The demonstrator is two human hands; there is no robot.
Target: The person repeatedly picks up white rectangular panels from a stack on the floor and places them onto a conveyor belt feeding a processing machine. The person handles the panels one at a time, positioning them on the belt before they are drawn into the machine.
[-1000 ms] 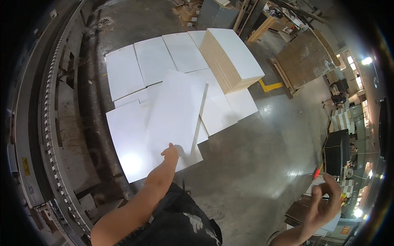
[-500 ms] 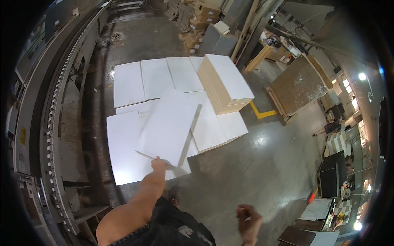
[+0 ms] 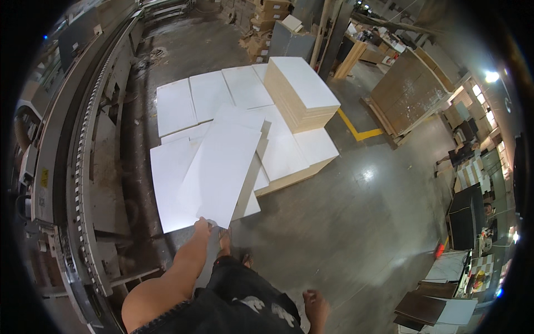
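My left hand [image 3: 203,226] grips the near end of a long white board [image 3: 225,167], with the fingers closed at its edge. The board slants away from me over lower stacks of white boards, its far end over their middle; I cannot tell whether it touches them. Under its left side lies a large white board [image 3: 169,189]. A taller stack of white boards with tan edges [image 3: 300,97] rises at the far right of the group. Low at the right, by my body, my right hand [image 3: 316,307] hangs with curled fingers and no visible object in it.
A long machine with a toothed rail [image 3: 83,156] runs along the left. At the far right stands a brown wooden crate [image 3: 409,94] past a yellow floor line [image 3: 361,133]. Cartons [image 3: 270,16] are piled at the back; loose panels [image 3: 423,309] lie at lower right.
The white board has come nearer to me, held in my left hand, and its near end now reaches past the boards below. My right hand has moved left and lower.
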